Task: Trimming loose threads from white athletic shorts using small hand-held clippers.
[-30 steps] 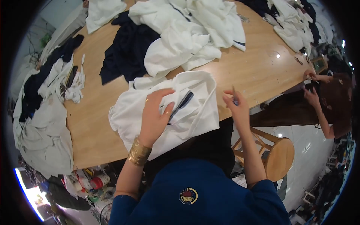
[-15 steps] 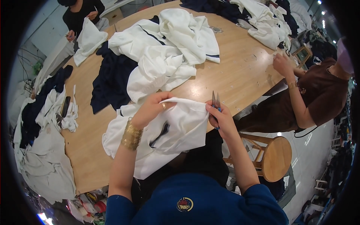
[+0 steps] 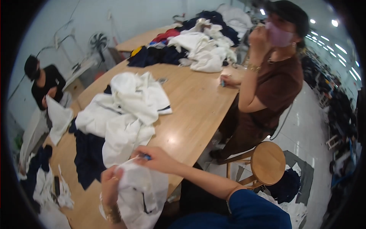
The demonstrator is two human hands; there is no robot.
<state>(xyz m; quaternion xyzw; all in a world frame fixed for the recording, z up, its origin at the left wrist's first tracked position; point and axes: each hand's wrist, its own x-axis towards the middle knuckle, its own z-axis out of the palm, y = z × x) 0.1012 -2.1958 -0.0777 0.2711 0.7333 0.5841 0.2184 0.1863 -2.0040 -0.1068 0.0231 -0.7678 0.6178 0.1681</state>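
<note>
My left hand (image 3: 110, 186) is closed on the edge of a white garment (image 3: 139, 196), which hangs from it over the near side of the table. My right hand (image 3: 159, 159) has come close beside it, fingers bent at the same upper edge of the cloth. In my right hand are the small scissors (image 3: 145, 156); a bit of their blue handle shows, and the blades are hidden or blurred. A narrow dark-edged slit runs down the front of the garment. Just beyond my hands lies a heap of white garments (image 3: 131, 101) with navy cloth (image 3: 89, 152) under it.
The wooden table (image 3: 183, 114) curves away ahead. A co-worker (image 3: 272, 84) stands at its right edge, another person (image 3: 47, 86) at the far left holds white cloth. A wooden stool (image 3: 268, 163) stands to my right. More garments (image 3: 207, 49) are piled at the far end.
The view has swung up and to the right. My right hand has moved across to my left hand, bringing the scissors along. The co-worker on the right has raised a hand to their mask.
</note>
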